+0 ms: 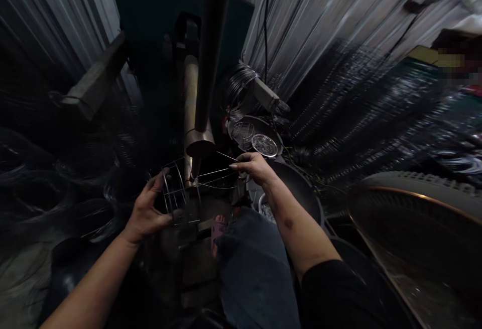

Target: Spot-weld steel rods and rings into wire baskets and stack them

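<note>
My left hand grips the outer side of a small wire frame, thumb below and fingers above. The frame has curved bars and lies against the lower tip of an upright machine with two metal arms. A thick cylindrical electrode arm ends just above it. To the right, my right hand pinches a thin straight metal wire between thumb and fingers. Another thin rod runs from the frame toward that hand; whether the fingers hold it too, I cannot tell.
A round pan with wire pieces and a small dish stands beyond my right hand; a larger dark basin sits nearer. A coil of wire hangs behind. A fan stands at right. Stacked wire racks line the corrugated wall.
</note>
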A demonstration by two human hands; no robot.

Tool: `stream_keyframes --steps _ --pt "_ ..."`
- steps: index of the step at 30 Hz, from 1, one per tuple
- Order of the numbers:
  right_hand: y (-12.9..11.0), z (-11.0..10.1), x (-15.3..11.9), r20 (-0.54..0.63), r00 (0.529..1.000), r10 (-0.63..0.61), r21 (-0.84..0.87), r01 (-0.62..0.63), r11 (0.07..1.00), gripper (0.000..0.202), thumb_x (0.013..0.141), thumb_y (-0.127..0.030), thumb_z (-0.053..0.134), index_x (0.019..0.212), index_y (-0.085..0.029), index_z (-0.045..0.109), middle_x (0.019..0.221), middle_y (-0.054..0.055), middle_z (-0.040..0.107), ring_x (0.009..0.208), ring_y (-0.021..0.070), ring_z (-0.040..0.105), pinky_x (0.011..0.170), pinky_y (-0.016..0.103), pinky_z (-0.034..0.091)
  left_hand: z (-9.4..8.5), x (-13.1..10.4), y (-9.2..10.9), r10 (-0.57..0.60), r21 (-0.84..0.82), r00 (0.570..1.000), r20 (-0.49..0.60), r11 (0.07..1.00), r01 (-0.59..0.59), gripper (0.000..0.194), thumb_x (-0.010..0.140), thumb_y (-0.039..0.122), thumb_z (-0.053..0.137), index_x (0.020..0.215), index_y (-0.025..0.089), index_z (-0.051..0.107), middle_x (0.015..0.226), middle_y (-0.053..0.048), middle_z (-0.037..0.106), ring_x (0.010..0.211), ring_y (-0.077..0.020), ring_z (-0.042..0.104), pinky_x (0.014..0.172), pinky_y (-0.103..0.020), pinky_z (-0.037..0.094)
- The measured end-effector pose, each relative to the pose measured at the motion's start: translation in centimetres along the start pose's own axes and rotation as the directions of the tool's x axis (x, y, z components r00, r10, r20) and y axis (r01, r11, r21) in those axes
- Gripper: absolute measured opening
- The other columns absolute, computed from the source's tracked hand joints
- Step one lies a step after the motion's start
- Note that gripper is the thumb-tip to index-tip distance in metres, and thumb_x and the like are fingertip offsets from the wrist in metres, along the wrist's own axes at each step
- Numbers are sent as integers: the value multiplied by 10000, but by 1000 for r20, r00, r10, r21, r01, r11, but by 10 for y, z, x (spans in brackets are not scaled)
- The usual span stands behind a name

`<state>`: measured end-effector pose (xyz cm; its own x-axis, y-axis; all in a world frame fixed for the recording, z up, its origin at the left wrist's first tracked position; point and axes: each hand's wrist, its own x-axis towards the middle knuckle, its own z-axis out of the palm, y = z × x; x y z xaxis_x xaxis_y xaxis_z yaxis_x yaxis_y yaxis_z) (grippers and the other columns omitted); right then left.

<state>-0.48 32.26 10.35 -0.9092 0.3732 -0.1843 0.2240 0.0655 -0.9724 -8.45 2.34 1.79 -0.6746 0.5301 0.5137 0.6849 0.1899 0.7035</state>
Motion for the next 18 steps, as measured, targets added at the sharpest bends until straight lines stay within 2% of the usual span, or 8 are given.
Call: stream_keyframes --steps 9,13,16,18 --pt "-1 -1 1 -37 998 -43 -28 42 999 342 440 -348 848 614 -134 646 517 -25 556 477 86 453 491 237 355 2 -1 0 -50 -78 999 20 996 52 961 617 371 799 1445 348 310 1425 -65 432 1273 -295 466 1066 -507 386" --pt "-1 0 0 -35 998 -48 -6 47 999 340 432 -356 843 597 -136 645 514 -23 553 483 93 457 490 243 358 4 -3 -4 -71 -152 996 57 985 79 951 636 356 792 1452 323 305 1409 -84 438 1265 -291 473 1086 -494 366" --pt "1 2 1 -24 999 -30 29 30 999 350 430 -363 850 588 -141 630 495 -33 535 466 88 450 481 242 359 7 -4 -5 -85 -162 996 41 983 91 945 627 364 797 1446 293 329 1395 -102 448 1252 -304 486 1066 -494 397" --pt "3 4 2 -18 1000 -14 40 15 999 366 419 -369 858 582 -144 620 483 -39 523 457 86 447 478 242 363 8 -3 -3 -124 -160 992 4 979 123 938 606 381 805 1429 316 359 1360 -89 486 1217 -311 518 1034 -511 433"
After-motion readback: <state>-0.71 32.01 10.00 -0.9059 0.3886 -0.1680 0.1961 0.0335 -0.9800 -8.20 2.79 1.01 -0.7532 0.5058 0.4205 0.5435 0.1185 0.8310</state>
